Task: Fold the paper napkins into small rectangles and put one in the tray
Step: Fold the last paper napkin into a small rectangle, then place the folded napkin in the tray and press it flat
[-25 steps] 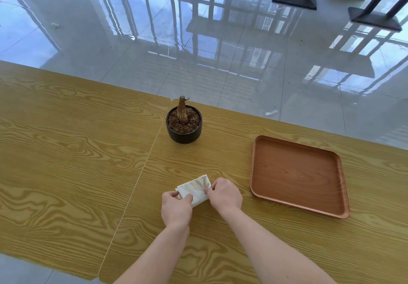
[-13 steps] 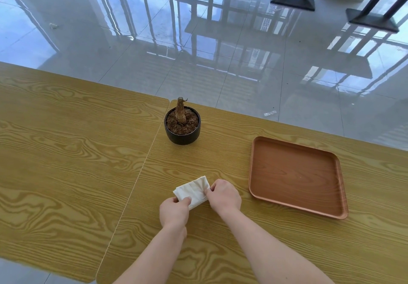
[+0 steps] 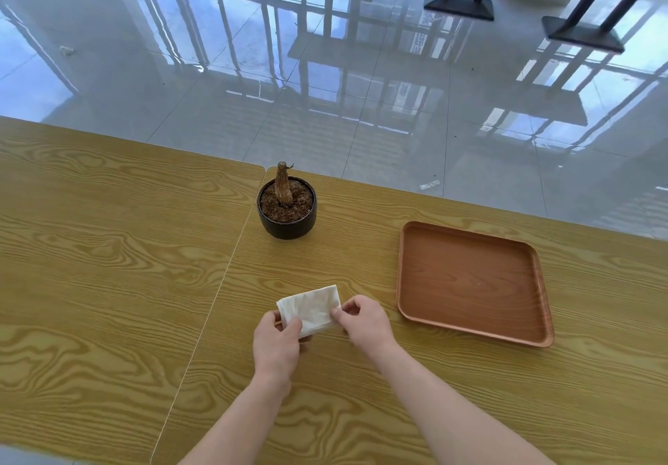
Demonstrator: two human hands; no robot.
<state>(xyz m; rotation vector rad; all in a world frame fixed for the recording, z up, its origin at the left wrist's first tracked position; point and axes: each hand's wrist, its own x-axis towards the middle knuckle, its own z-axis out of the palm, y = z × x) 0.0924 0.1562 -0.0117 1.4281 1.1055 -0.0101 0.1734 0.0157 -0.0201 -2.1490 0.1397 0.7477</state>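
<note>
Both hands, left hand point(image 3: 276, 338) and right hand point(image 3: 363, 321), pinch folded napkin point(image 3: 311, 307) on yellow wood-grain table point(image 3: 108, 265); tray point(image 3: 470, 327) right of hands, glossy tiled floor point(image 3: 325, 103) beyond.

Glossy tiled floor point(image 3: 325, 95) mirrors window bars beyond wooden tables point(image 3: 90, 247).

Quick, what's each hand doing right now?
Left hand: pinching the napkin's left end.
Right hand: pinching its right edge.
</note>
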